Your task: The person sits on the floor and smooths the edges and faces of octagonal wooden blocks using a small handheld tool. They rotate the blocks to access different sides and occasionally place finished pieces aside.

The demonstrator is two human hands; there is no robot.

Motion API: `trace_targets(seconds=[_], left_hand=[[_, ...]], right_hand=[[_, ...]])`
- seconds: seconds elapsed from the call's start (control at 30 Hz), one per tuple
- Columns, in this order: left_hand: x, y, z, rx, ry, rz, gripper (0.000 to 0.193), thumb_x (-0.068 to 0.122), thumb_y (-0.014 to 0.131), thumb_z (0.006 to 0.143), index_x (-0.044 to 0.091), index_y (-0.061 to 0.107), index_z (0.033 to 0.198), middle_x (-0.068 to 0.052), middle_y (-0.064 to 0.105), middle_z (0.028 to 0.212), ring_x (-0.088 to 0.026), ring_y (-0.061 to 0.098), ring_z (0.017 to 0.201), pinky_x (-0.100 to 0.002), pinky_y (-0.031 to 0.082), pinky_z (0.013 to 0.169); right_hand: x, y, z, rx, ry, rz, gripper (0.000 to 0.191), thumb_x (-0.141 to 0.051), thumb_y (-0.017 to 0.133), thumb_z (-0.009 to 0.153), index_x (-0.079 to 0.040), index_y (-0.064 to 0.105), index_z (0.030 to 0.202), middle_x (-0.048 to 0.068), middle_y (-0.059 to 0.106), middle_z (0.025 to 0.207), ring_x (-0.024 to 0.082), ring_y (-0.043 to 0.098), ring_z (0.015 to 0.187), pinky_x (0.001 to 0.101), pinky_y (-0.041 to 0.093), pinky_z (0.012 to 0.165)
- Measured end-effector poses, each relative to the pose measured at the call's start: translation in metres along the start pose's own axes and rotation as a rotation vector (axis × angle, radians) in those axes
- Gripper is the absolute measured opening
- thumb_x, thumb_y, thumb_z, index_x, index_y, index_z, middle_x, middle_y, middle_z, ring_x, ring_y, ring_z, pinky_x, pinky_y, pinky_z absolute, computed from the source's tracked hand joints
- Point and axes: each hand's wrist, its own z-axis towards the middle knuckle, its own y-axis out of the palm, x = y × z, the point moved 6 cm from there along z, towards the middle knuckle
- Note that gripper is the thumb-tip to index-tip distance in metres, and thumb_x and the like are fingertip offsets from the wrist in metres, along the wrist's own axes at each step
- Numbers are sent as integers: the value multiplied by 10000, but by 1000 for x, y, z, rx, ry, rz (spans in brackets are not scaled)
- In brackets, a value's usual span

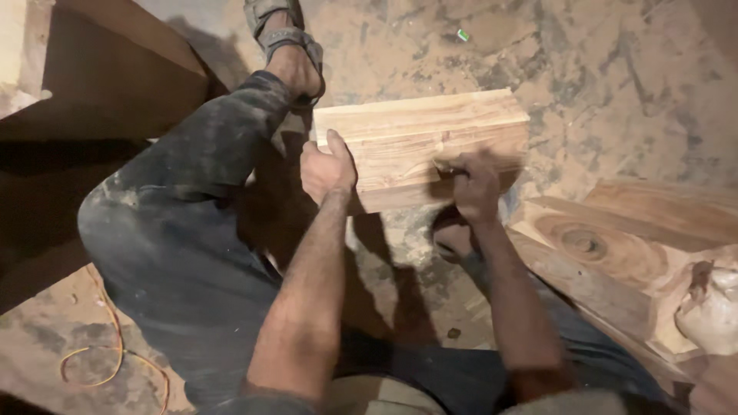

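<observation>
A pale rectangular wooden block (pixel 419 127) stands on the dusty floor in front of me. My left hand (pixel 327 169) grips its near left edge, thumb on the front face. My right hand (pixel 473 184) presses a small dark piece, hard to make out and blurred by motion, against the block's front face near its lower right. My left leg in dusty dark trousers is bent up at the left, and its sandalled foot (pixel 288 46) rests just behind the block.
Carved wooden pieces with a round grain pattern (pixel 615 246) lie at the right. A large brown board (pixel 115 77) leans at the upper left. A thin orange cord (pixel 111 346) curls on the floor at the lower left. A small green scrap (pixel 462 34) lies far back.
</observation>
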Motion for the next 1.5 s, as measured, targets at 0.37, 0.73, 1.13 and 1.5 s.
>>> trace_targets(seconds=[0.37, 0.73, 1.13, 1.5], left_hand=[[2, 1, 5, 48, 36, 19, 559, 569, 552, 932, 47, 686, 1082, -202, 706, 1071, -410, 688, 959, -546, 525, 832], [4, 1, 1, 58, 32, -23, 521, 548, 605, 923, 35, 694, 955, -202, 703, 1018, -408, 683, 948, -537, 522, 820], [3, 2, 1, -5, 51, -68, 538, 529, 576, 946, 21, 654, 1105, -216, 676, 1092, -398, 652, 1042, -518, 507, 888], [7, 0, 1, -17, 44, -57, 533, 533, 569, 941, 30, 657, 1093, -218, 671, 1084, -401, 642, 1050, -518, 493, 899]], right_hand=[[-36, 16, 8, 48, -320, -449, 442, -56, 603, 746, -18, 725, 1169, 191, 729, 1123, 352, 664, 946, 497, 450, 893], [-22, 0, 31, -323, -199, -269, 146, -131, 709, 869, -80, 759, 996, 137, 725, 955, 353, 653, 909, 456, 485, 841], [-8, 15, 47, -94, 52, -311, 148, -84, 701, 915, -16, 768, 1028, 217, 724, 924, 397, 697, 873, 472, 547, 787], [-23, 8, 45, -322, -124, -129, 133, -64, 637, 807, -53, 724, 907, 165, 696, 856, 353, 682, 834, 441, 537, 769]])
